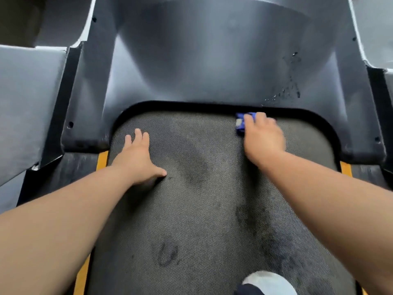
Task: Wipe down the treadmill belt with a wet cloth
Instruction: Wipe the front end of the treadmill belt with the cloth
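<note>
The treadmill belt (202,209) is grey with a fine woven texture, marked by dark damp patches and smudges. The bunched blue cloth (241,123) lies at the belt's front edge, just below the dark motor cover (212,60), which carries wet streaks (287,90). The right hand (263,137), slightly blurred, grips the cloth against the belt. The left hand (138,156) rests flat on the belt, fingers spread. Yellow strips (102,158) border the belt.
</note>
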### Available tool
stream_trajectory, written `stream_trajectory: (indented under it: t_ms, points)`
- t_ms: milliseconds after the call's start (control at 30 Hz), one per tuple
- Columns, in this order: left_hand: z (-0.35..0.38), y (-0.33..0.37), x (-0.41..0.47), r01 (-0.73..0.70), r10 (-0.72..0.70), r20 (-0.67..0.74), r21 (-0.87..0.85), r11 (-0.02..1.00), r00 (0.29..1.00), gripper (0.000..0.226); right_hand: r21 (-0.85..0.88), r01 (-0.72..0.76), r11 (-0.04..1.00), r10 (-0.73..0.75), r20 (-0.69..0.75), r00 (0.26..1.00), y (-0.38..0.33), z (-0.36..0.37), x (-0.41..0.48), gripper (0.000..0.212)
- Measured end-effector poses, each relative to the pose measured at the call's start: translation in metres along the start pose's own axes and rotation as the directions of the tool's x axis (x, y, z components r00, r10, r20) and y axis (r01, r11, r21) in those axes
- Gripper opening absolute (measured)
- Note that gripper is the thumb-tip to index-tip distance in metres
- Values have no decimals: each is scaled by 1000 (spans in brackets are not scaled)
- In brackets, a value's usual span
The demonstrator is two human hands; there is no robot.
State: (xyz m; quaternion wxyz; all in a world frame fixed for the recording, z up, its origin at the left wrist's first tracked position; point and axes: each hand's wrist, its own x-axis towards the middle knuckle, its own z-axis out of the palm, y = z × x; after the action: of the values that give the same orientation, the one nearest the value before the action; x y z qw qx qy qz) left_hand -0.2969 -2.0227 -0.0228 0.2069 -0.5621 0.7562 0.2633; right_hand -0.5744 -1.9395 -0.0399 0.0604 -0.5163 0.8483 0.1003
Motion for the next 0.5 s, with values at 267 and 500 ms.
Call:
stream_trajectory:
  t_ms: [267, 500]
  points:
    - [17, 84, 7, -156, 146, 101, 103, 982, 984, 129, 175, 293, 940, -308, 68, 949, -26, 8, -23, 59]
    - [6, 118, 16, -273, 246, 162, 179, 945, 956, 131, 52, -303, 952, 291, 166, 942, 101, 4, -23, 59]
